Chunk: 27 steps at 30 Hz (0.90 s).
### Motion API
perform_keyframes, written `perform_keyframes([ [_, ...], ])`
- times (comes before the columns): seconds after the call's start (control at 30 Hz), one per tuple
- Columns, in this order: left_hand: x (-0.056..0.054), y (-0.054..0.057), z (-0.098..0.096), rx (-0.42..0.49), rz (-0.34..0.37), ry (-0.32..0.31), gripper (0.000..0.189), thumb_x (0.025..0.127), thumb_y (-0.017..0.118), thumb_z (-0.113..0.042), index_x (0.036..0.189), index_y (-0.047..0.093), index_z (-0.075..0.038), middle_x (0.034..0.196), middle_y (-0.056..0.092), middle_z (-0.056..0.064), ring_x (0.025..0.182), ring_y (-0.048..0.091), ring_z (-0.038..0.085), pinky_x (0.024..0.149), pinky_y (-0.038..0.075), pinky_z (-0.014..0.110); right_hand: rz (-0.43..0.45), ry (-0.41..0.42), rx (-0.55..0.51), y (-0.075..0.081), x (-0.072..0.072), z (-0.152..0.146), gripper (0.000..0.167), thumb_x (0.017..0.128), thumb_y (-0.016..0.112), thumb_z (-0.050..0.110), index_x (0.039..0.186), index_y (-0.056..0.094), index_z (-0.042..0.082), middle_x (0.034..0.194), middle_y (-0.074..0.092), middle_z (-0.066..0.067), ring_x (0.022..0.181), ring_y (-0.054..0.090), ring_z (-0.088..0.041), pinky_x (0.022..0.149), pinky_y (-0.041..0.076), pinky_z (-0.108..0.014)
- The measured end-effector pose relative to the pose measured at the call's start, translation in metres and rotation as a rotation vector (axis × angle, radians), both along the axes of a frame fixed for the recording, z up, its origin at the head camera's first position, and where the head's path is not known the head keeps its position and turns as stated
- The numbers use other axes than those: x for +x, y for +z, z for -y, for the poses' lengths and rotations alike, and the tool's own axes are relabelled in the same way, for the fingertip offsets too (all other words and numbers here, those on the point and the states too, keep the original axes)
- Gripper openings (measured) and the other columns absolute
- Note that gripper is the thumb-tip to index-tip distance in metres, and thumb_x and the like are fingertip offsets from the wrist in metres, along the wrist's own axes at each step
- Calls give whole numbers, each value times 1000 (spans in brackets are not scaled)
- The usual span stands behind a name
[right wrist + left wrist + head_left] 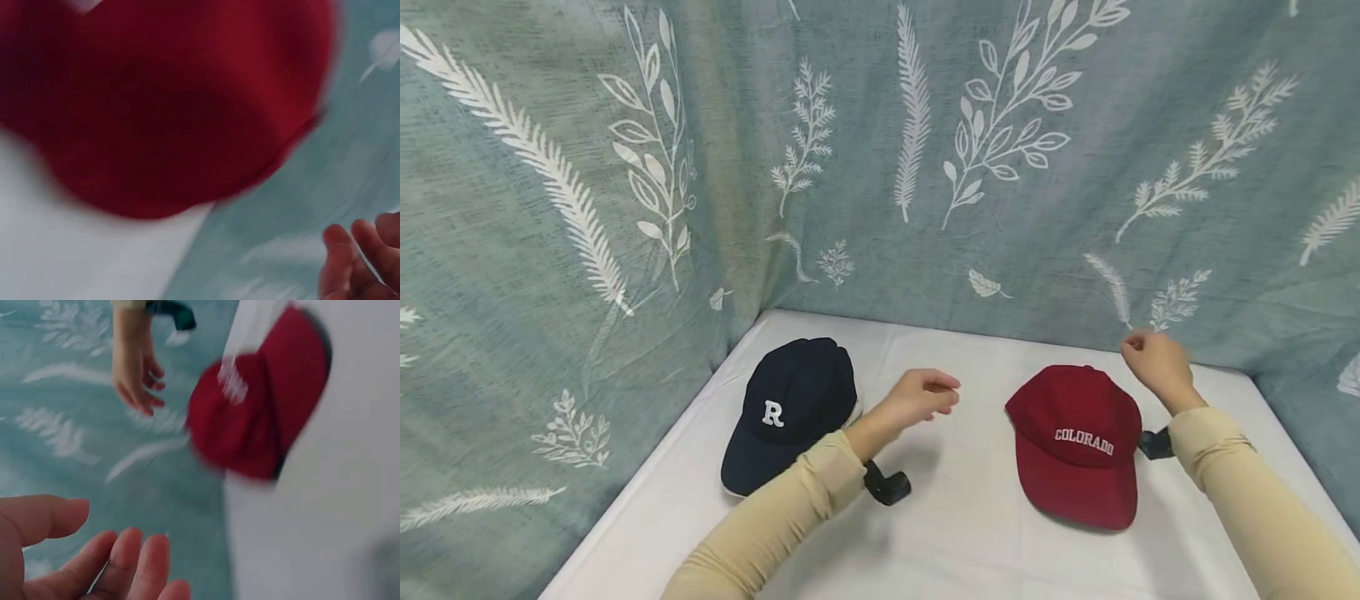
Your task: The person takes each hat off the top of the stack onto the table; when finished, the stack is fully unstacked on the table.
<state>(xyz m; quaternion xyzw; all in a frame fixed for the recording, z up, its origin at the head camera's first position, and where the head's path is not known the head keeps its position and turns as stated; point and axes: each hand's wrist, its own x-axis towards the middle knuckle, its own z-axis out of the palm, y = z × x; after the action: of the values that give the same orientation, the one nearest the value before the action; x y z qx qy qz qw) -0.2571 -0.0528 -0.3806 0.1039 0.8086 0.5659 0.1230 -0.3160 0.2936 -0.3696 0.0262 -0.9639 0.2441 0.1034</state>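
Observation:
A navy cap [801, 387] with a white letter R lies on the left of the white surface, its brim toward the front. To its right my left hand [921, 396] hovers with loosely bent fingers, holding nothing. A red cap [1078, 417] lettered COLORADO lies on the right, brim also toward the front. Just beyond its right side, my right hand [1159, 365] is raised, apart from the cap. In the right wrist view the blurred red cap [187, 119] fills much of the picture, and the loosely bent fingers [339, 269] have nothing between them.
The white-covered table [970, 517] carries both caps. Behind and at the sides hangs a blue-green curtain [865, 150] with white leaf patterns. A black wrist camera mount [887, 485] sits below the left wrist, another mount [1156, 444] beside the right wrist.

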Motion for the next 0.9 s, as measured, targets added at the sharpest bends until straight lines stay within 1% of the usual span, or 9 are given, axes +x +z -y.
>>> perform_keyframes([
  [0.07,0,16,32,-59,-102,27,26,88,59,-10,111,62,1,98,66,13,80,64,20,72,51,33,-80,64,-46,7,-8,30,30,93,46,14,105,60,-10,96,62,-28,83,59,-40,68,47,-48],
  [0.17,4,32,84,-135,-221,91,25,88,60,-8,109,63,4,96,66,16,79,64,23,73,51,32,-81,187,-146,10,-15,82,27,93,49,11,105,61,-9,89,64,-23,76,61,-34,65,49,-42],
  [0.27,10,37,137,-193,-249,178,27,89,59,-11,110,62,6,96,65,19,79,63,24,68,50,30,-10,302,-229,5,-20,138,24,93,51,13,104,63,-6,84,66,-17,67,61,-24,58,50,-32],
  [0.33,17,35,168,-231,-228,250,28,89,58,-12,110,61,7,95,65,20,78,62,23,65,48,30,43,365,-273,0,-21,174,23,94,52,14,104,64,-3,83,66,-14,66,61,-19,56,50,-28],
  [0.43,29,23,208,-291,-175,342,29,90,56,-12,109,59,10,94,64,21,76,61,20,61,46,30,89,440,-311,-8,-20,224,21,93,54,15,101,66,-1,80,66,-10,64,60,-15,56,50,-26],
  [0.6,47,-19,250,-375,-44,437,31,88,56,-12,106,58,14,95,64,24,78,63,26,60,48,33,146,488,-294,-23,-13,284,19,91,58,17,97,68,2,72,64,-4,58,57,-13,53,48,-25],
  [0.67,53,-35,258,-386,19,444,33,88,56,-13,106,58,14,97,64,25,80,63,28,60,49,34,165,483,-296,-33,-8,301,19,90,59,18,95,69,2,71,63,-4,57,57,-13,52,47,-24],
  [0.77,61,-53,261,-378,91,442,36,87,57,-15,106,58,15,96,64,23,79,64,25,60,49,34,163,465,-295,-50,-1,319,21,88,61,20,92,69,1,73,65,-5,60,57,-13,54,46,-24],
  [0.9,67,-62,263,-355,119,478,38,86,60,-16,107,57,15,91,65,19,73,61,18,58,49,32,163,426,-326,-67,6,337,21,87,62,21,90,70,1,76,66,-6,63,56,-12,56,45,-24],
])
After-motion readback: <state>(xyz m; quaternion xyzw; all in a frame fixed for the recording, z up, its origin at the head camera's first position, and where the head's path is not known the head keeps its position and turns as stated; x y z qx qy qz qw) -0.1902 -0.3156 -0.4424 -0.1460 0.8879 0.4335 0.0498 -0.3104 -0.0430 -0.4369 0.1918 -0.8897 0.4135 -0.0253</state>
